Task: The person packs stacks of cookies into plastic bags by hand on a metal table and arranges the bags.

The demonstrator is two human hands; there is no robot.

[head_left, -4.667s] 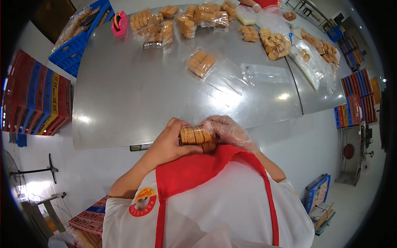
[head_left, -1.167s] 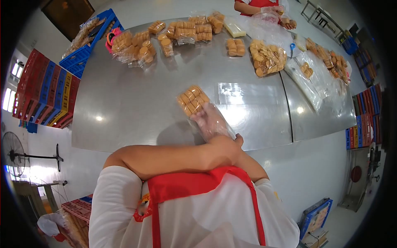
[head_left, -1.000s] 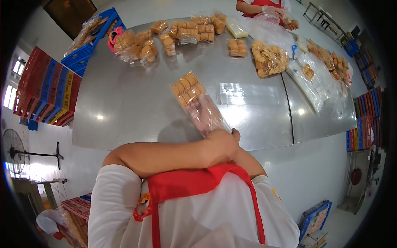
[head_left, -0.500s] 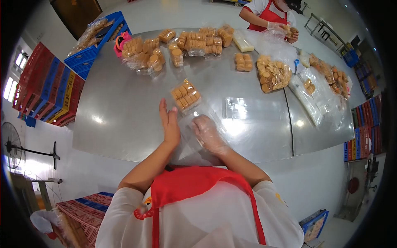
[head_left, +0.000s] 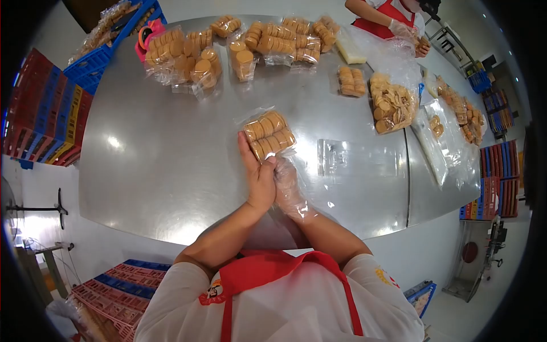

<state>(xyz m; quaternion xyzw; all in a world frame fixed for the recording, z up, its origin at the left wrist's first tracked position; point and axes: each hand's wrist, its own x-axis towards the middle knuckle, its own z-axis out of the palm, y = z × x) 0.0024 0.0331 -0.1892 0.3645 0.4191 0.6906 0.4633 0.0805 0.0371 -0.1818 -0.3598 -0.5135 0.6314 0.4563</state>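
Observation:
A clear bag of round cookies (head_left: 270, 134), stacked in two rows, is tilted up above the steel table. My left hand (head_left: 260, 181), bare, grips it by the left side, with fingers along the edge and the thumb at its near end. Pressed up beside that thumb is my right hand (head_left: 289, 185), in a clear plastic glove, with its fingers curled on the near end of the bag. What exactly the right fingertips pinch is hidden. To the right, flat clear bags (head_left: 347, 158) lie on the table.
Bagged cookies (head_left: 279, 44) line the far side of the steel table (head_left: 154, 165). A large bag of loose cookies (head_left: 390, 105) and a plastic bag stack (head_left: 430, 145) lie right. A co-worker (head_left: 393, 25) handles something at the far right. Stacked crates (head_left: 43, 108) stand left.
My left hand has moved from open beside the cookie bag to gripping it. The bag is raised and closer, and my right hand has come against my left. The view has shifted slightly.

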